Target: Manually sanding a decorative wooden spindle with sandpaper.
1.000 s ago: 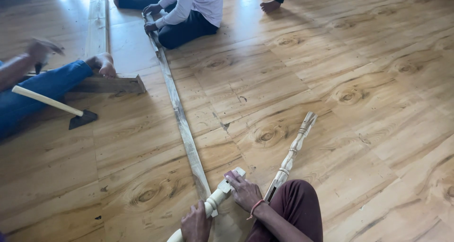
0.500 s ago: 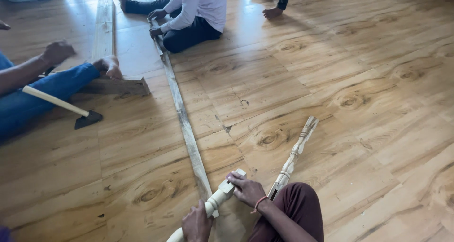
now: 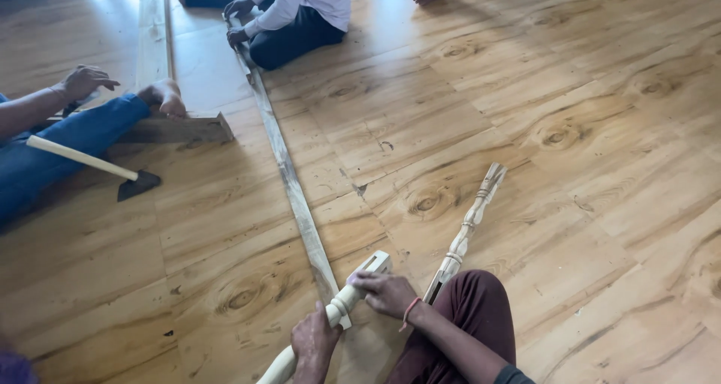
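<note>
The person sits on the glossy wood-grain plank floor (image 3: 571, 204) and holds a pale turned wooden post with a notched square end (image 3: 342, 305) that slants from the bottom edge of the view up toward the middle. The left hand (image 3: 314, 344) has its grip wrapped closed around the round lower shaft, and the right hand (image 3: 387, 292) grips the post higher up, just below the square end, fingers curled over it. That end lies against the near tip of a long thin grey weathered wooden strip (image 3: 289, 181) that runs away across the floor to a seated person in a white shirt (image 3: 308, 9), whose hands rest on its far end. A second pale carved wooden spindle (image 3: 469, 226) lies on the floor just beside the person's maroon-trousered knee (image 3: 469, 316), untouched. To the left, another person in blue trousers (image 3: 67, 140) sits by a short dark plank (image 3: 180, 129), with a pale-handled dark-headed adze (image 3: 113, 174) lying near. The step in hand looks like steadying and lining up the post's notched end against the strip; further handling would call for both grips staying firm so the post does not roll.
</note>
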